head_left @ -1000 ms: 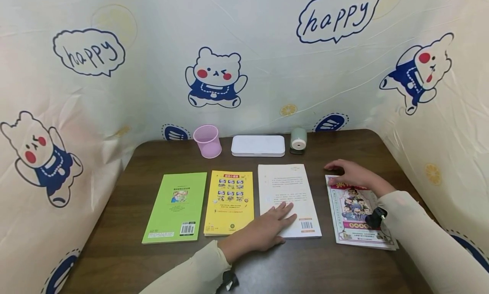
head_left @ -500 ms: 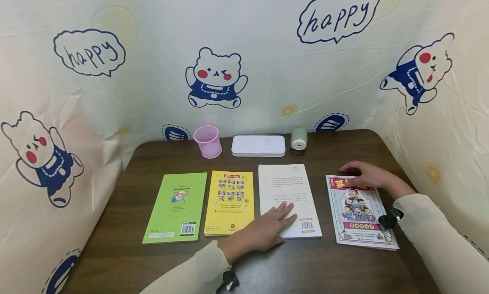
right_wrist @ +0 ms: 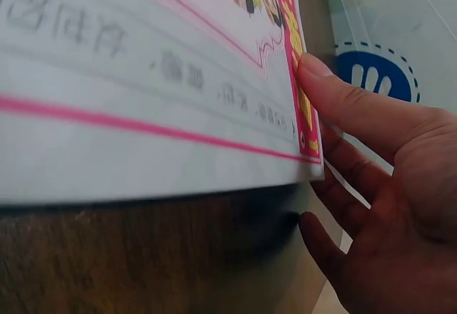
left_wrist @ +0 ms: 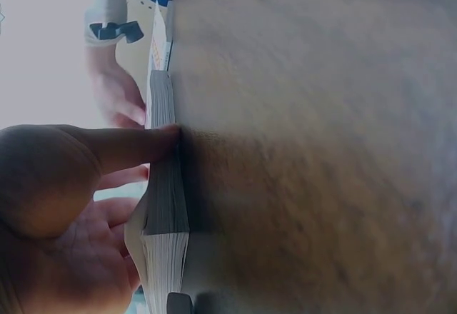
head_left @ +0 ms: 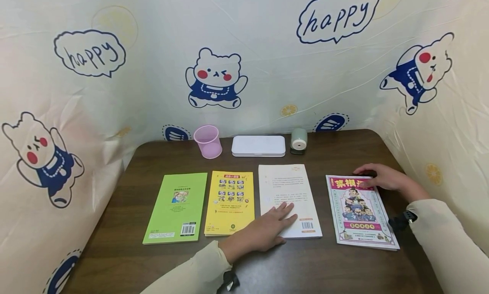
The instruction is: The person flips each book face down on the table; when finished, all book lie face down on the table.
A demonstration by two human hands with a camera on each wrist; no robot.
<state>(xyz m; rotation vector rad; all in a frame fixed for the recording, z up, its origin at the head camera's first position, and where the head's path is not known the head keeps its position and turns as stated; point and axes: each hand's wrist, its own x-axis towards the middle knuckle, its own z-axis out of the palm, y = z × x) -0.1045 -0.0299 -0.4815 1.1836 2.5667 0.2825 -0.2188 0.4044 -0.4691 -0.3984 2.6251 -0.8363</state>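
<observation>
My left hand (head_left: 263, 230) lies with spread fingers over the lower part of a white-covered book (head_left: 286, 179). In the left wrist view, its thumb presses the edge of that thick book (left_wrist: 166, 185). My right hand (head_left: 387, 178) is at the far right corner of a comic-style book (head_left: 359, 211) with a pink title band. Seen from the right wrist, the thumb (right_wrist: 335, 82) touches the cover's top margin while loosely extended fingers sit beyond the edge, partly hidden. That book stays flat on the table.
A yellow book (head_left: 229, 205) and a green book (head_left: 175, 209) lie to the left. Along the back stand a pink cup (head_left: 209, 145), a white flat case (head_left: 258, 145) and a small green object (head_left: 298, 140). A printed cloth (head_left: 267, 73) hangs behind the brown table (head_left: 126, 209).
My right hand has slid rightwards along the comic-style book's top edge, uncovering its title. The book and my left hand have stayed in place.
</observation>
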